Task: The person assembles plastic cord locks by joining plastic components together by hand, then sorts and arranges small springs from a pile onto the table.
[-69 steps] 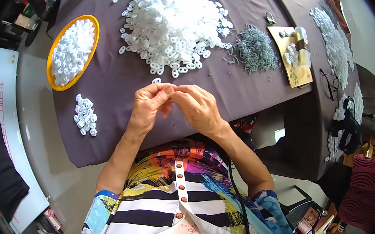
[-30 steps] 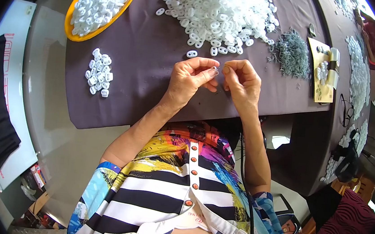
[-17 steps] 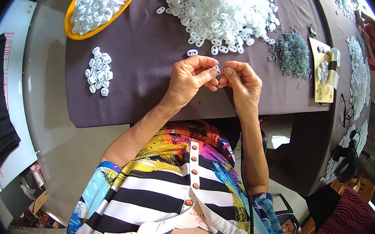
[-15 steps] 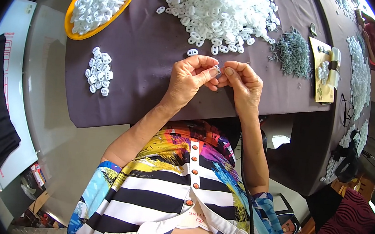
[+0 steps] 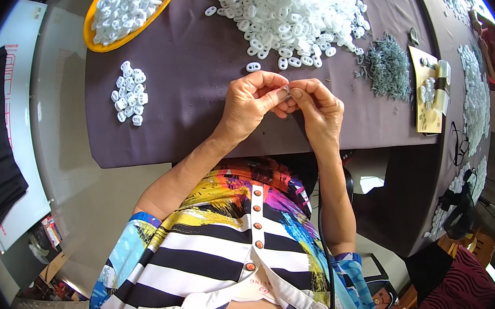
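Note:
My left hand (image 5: 246, 104) pinches a small white two-hole plastic piece (image 5: 287, 90) between thumb and fingertips, above the table's front part. Most of that piece is hidden behind the fingers. Against it, from the other side, my right hand (image 5: 318, 109) has thumb and forefinger pressed together; whatever they grip is too small to make out. Just beyond the hands lies a loose white oval piece (image 5: 253, 67) with two holes. Behind it rises a big heap of similar white pieces (image 5: 296, 22).
A pile of tiny grey pieces (image 5: 389, 68) lies right of the heap, beside a yellowish card (image 5: 427, 115). An orange-rimmed tray (image 5: 88, 31) full of white pieces stands far left, with a small cluster of white pieces (image 5: 129, 92) nearer me. Eyeglasses (image 5: 458, 145) lie at right.
My right fingertips have moved slightly left and closer against my left ones, covering more of the white piece. The table's things look the same.

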A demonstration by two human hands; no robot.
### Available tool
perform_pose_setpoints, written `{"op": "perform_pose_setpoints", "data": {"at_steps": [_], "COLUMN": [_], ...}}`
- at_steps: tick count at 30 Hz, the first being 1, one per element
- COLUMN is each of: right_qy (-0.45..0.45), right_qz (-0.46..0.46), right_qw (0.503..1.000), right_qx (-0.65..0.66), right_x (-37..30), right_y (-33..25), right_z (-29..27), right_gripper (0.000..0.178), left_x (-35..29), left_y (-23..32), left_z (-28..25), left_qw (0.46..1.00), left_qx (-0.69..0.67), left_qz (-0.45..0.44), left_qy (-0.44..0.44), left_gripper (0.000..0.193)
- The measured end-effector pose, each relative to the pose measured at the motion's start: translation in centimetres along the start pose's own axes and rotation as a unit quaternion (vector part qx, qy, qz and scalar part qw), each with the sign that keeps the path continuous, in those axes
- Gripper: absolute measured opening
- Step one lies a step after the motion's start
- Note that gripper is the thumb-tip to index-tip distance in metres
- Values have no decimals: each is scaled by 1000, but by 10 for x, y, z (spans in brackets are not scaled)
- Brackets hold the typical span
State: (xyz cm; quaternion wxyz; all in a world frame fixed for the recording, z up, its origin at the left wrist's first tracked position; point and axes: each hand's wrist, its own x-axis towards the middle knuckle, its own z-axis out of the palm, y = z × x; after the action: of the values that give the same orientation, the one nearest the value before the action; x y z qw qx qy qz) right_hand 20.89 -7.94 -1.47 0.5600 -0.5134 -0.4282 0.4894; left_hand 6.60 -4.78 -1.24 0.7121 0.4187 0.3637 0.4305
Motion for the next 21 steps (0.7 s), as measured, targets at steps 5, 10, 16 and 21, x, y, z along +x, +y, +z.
{"op": "perform_pose_setpoints", "data": {"at_steps": [5,10,16,21], "right_qy": [5,6,6,0], "right_qz": [17,29,12,15], "right_qw": [1000,999,999,998], "right_qx": [-6,-18,-31,-64], "right_x": [0,0,-1,-1], "right_y": [-1,-1,0,-3], "right_z": [1,1,3,5], "right_gripper": [7,6,5,4], "left_x": [-2,-3,-4,-2], "left_y": [-2,-6,-7,-10], "left_z": [1,3,4,2], "left_qw": [1000,999,998,996], "left_qx": [9,29,32,62], "left_qz": [17,31,37,53], "left_qy": [6,29,31,38], "left_gripper": [8,6,6,4]}}
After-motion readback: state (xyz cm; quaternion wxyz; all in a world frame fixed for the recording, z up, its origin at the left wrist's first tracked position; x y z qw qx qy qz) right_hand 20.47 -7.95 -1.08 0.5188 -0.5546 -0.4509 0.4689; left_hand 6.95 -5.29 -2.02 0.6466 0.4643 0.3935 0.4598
